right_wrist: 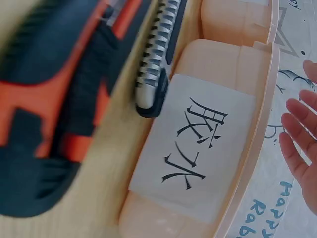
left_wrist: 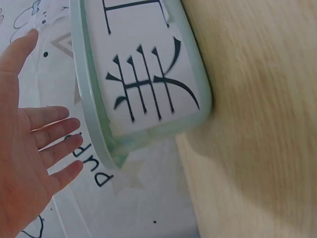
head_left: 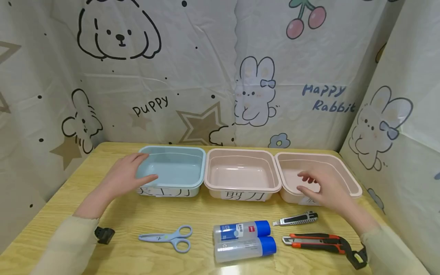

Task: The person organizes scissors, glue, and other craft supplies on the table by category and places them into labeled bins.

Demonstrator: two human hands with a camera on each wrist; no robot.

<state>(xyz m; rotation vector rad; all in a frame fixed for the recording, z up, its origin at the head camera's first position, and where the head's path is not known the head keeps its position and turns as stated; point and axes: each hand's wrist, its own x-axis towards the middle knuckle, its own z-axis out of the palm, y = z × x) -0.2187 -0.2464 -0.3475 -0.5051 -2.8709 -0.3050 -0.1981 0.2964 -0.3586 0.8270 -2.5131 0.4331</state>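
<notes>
My left hand [head_left: 125,173] hovers at the left end of a blue basin [head_left: 175,187], fingers spread and holding nothing. In the left wrist view that basin's labelled side [left_wrist: 148,84] is close beside the hand [left_wrist: 25,139]. Over the right-hand pink basin [head_left: 338,154] is my right hand [head_left: 321,187], its fingers loosely bent around nothing. A grey-and-black utility knife [head_left: 298,219] and a larger orange-and-black utility knife [head_left: 316,242] lie on the table in front of it. Blue scissors [head_left: 168,237] and two glue bottles [head_left: 242,231] with blue caps lie nearer the middle.
Between the other two basins stands another pink basin [head_left: 242,189]; all three form a row along the back of the wooden table [head_left: 117,244]. Paper labels with Chinese characters face forward. A printed curtain [head_left: 199,76] hangs behind and on both sides.
</notes>
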